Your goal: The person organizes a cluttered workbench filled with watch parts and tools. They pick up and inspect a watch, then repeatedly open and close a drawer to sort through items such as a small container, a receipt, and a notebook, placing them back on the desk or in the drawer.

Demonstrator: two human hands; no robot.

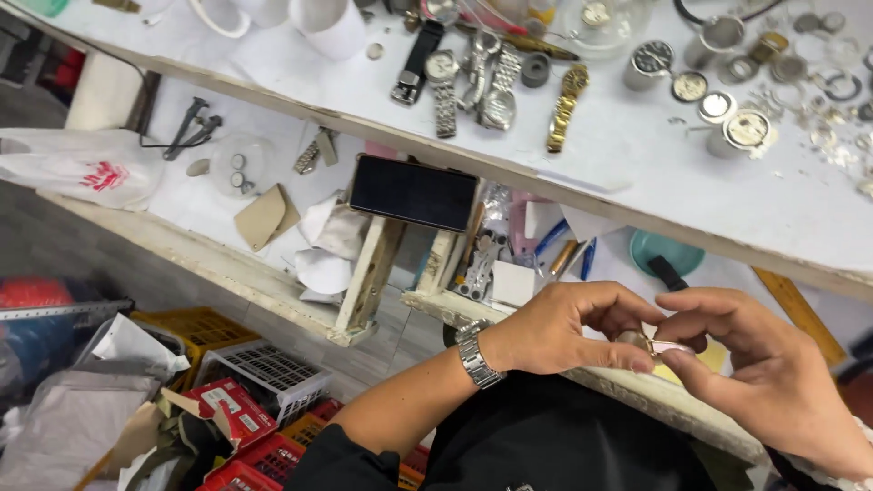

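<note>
Rose-gold metal shows between the fingertips of both hands: a small watch case [647,345] is pinched there, low in the view, just above the worn wooden edge of the lower shelf [273,286]. Left hand [564,329], with a steel bracelet watch [473,355] on its wrist, curls its thumb and fingers around the case from the left and grasps it. Right hand [755,359] closes on the same piece from the other side, thumb and forefinger meeting it. Behind the hands, on the lower shelf, lie a dark phone [414,192] propped face up, blue pens [568,256] and a teal bowl [668,250]. On the white upper bench [618,145] stands a row of wristwatches, among them a gold-coloured one [566,105], with loose watch cases and rings to the right. Yellow, white and red plastic crates [264,373] sit on the floor at the left.
</note>
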